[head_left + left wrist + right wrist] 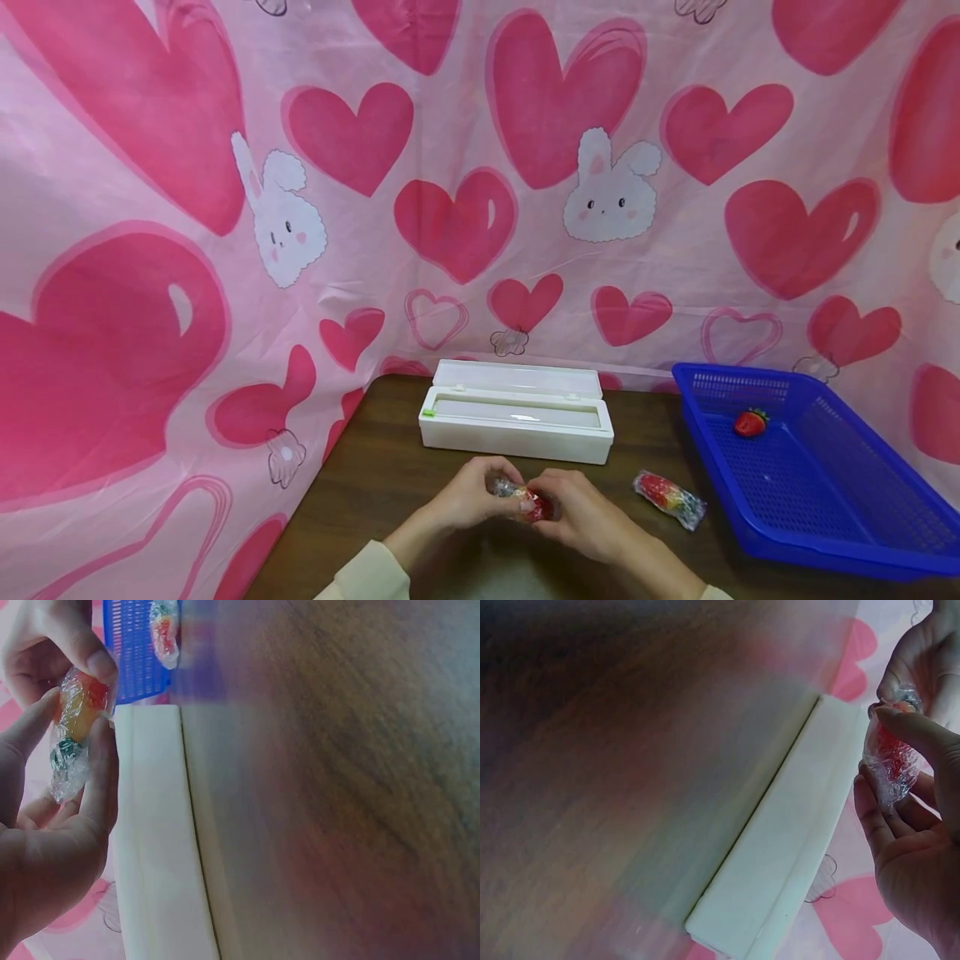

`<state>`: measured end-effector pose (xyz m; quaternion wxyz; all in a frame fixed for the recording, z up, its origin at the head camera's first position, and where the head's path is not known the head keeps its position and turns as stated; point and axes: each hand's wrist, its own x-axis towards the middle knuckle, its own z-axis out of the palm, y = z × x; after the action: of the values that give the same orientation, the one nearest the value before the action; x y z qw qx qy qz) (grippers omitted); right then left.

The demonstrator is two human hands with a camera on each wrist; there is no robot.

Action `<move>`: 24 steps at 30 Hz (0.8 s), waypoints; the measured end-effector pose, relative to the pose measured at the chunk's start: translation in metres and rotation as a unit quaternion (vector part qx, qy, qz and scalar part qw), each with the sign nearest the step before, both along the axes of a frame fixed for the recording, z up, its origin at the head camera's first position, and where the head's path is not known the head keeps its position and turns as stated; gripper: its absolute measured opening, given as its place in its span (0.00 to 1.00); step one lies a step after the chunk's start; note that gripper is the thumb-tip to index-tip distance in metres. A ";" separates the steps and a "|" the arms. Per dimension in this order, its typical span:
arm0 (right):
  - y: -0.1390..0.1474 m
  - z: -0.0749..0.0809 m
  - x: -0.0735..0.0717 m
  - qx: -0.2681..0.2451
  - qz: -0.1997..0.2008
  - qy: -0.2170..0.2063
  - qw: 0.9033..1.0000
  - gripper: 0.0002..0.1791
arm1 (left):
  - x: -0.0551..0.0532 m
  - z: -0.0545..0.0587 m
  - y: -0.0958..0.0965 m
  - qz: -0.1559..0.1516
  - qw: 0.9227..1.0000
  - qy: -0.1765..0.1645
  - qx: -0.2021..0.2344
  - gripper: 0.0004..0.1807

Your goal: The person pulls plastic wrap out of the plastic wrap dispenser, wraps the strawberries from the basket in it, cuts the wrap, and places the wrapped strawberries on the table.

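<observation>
Both hands hold one strawberry wrapped in clear plastic film [542,506], low over the front of the table. My left hand [474,493] pinches its leafy end between thumb and fingers. The right hand [581,515] grips the red end. In the left wrist view the wrapped strawberry [76,712] shows red, then yellowish, then green under crinkled film. Loose film bunches past its red tip in the right wrist view, where fingers partly cover the strawberry [894,756]. A second film-wrapped strawberry [670,498] lies on the table to the right of the right hand.
Behind the hands stands a long white film dispenser box [517,442], lid raised at the back. On the right a blue plastic basket [817,487] holds an unwrapped strawberry [750,422]. A pink heart-print cloth [450,342] hangs behind and left of the dark wooden table [375,475].
</observation>
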<state>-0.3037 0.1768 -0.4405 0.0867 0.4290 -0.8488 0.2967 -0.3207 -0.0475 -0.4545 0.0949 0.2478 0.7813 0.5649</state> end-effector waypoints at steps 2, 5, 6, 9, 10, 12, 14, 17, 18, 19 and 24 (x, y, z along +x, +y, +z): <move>0.002 0.001 0.000 0.000 -0.005 0.000 1.000 0.18 | 0.000 0.001 0.001 -0.003 1.000 0.008 -0.007 0.12; 0.007 0.003 0.000 0.002 -0.013 -0.004 1.000 0.18 | 0.000 0.004 0.001 -0.009 0.999 0.033 -0.019 0.13; 0.009 0.004 -0.001 0.005 -0.017 -0.003 1.000 0.18 | -0.001 0.005 0.001 -0.011 0.999 0.040 -0.021 0.13; 0.018 0.006 -0.001 0.018 -0.037 0.005 0.999 0.18 | -0.004 0.009 -0.006 0.011 0.994 0.097 -0.053 0.15; 0.023 0.007 -0.001 0.024 -0.047 0.010 0.999 0.19 | -0.006 0.011 -0.011 0.027 0.989 0.126 -0.073 0.15; 0.033 0.008 -0.003 0.034 -0.069 0.025 0.997 0.19 | -0.013 0.016 -0.024 0.072 0.970 0.198 -0.121 0.15; 0.045 0.008 -0.004 0.042 -0.092 0.034 0.994 0.19 | -0.023 0.021 -0.040 0.135 0.932 0.280 -0.185 0.17; 0.065 0.006 -0.007 0.049 -0.123 0.040 0.990 0.18 | -0.037 0.024 -0.064 0.204 0.874 0.354 -0.262 0.22; 0.071 0.004 -0.007 0.050 -0.132 0.039 0.989 0.17 | -0.041 0.024 -0.071 0.217 0.860 0.364 -0.283 0.23; 0.077 0.003 -0.006 0.052 -0.141 0.035 0.988 0.17 | -0.044 0.023 -0.077 0.224 0.851 0.368 -0.299 0.24; 0.104 -0.010 -0.002 0.053 -0.170 0.033 0.983 0.15 | -0.045 0.017 -0.087 0.228 0.841 0.332 -0.362 0.20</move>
<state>-0.3053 0.2811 -0.4501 0.1412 0.2919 -0.9204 0.2183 -0.3657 -0.1346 -0.4373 -0.2182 0.1837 0.9495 0.1311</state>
